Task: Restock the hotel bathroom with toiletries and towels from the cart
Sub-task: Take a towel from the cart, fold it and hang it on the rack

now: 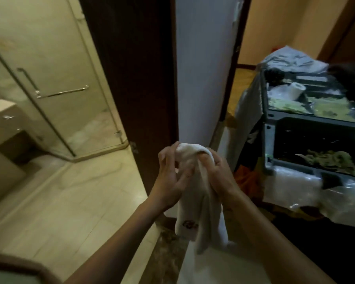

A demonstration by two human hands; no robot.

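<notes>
A small white towel [199,201] with a dark red emblem near its lower edge hangs between my hands in front of the doorway. My left hand [170,177] grips its bunched top from the left. My right hand [217,173] grips the same top from the right, fingers curled into the cloth. The housekeeping cart [271,140] stands to the right, a toilet paper roll [296,90] lying in its upper tray and white linen [291,58] piled at its far end.
The bathroom opens on the left with a glass shower enclosure [55,95], a chrome towel bar [64,92] on its door and a vanity edge [2,111]. A dark door frame [135,78] and white wall [203,68] separate bathroom from corridor.
</notes>
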